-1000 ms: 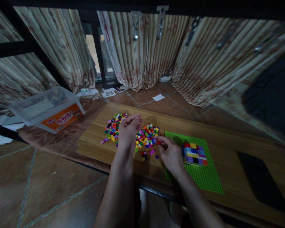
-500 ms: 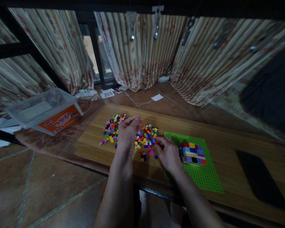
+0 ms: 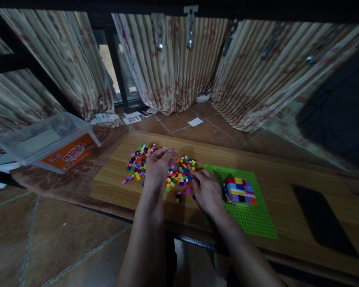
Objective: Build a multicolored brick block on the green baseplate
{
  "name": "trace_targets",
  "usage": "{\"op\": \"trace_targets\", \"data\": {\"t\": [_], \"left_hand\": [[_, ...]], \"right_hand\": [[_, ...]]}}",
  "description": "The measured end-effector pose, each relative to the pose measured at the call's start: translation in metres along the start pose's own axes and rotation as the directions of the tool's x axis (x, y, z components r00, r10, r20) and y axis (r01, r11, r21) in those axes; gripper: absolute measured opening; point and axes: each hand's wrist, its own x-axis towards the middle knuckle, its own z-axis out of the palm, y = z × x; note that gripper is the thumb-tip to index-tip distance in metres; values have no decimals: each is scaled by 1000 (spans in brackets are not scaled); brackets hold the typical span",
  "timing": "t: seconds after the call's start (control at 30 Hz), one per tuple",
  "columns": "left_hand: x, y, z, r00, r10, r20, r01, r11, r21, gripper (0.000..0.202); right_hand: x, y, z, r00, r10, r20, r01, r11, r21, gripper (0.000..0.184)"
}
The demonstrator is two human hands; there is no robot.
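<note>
A loose pile of small, many-coloured toy bricks (image 3: pixel 179 171) lies on a wooden board. Over its middle is my left hand (image 3: pixel 158 167), fingers stretched out to the right and nothing visible in them; it hides part of the pile. At the pile's right edge, my right hand (image 3: pixel 208 191) has its thumb and fingers curled together beside some bricks. What they hold, if anything, I cannot make out. Just right of that hand, a block built of coloured bricks (image 3: pixel 241 191) stands on a green studded baseplate (image 3: pixel 257 219).
A clear plastic bin with an orange label (image 3: pixel 71 153) stands left of the wooden board (image 3: pixel 113 191). Toward the board's right end lies a dark flat slab (image 3: pixel 323 219). Papers (image 3: pixel 195 122) lie on the tiled floor behind, below striped curtains (image 3: pixel 179 67).
The whole view has shifted slightly, so everything sits a little further left. My right hand's fingertips have moved slightly at the pile's edge; my left hand keeps nearly the same pose.
</note>
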Motion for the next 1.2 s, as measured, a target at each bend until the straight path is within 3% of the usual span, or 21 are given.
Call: {"op": "trace_targets", "data": {"t": [0.23,0.47,0.53,0.6,0.67,0.73,0.83,1.03,1.2], "left_hand": [[0,-1,-1,1000,18,4,-18,1000,3,32],[1,-1,-2,1000,22,3,-22,1000,2,26],[4,-3,-4,999,34,11,-34,998,59,26],[8,-7,-9,996,81,21,-84,973,217,24],[11,-10,-14,987,151,52,-158,873,461,20],[13,-13,-18,978,177,108,-201,696,689,21],[14,-16,-18,970,155,185,-235,440,867,30],[16,-28,-3,930,159,332,-349,94,932,39],[17,-33,4,913,114,393,-393,-24,919,42]], "right_hand": [[1,-3,0,999,29,-15,-29,1000,6,25],[0,1,1,989,51,-140,-43,997,60,25],[-1,-1,1,987,26,-156,-9,994,110,26],[-3,-3,0,986,4,-168,23,987,161,26],[-4,-4,-1,984,-2,-177,38,979,202,24],[-4,-6,-2,982,12,-186,32,973,230,23],[-5,-6,-3,976,45,-215,14,964,266,22],[-6,-7,-5,973,53,-223,24,944,328,22],[-6,-6,-7,970,98,-221,11,894,448,19]]}}
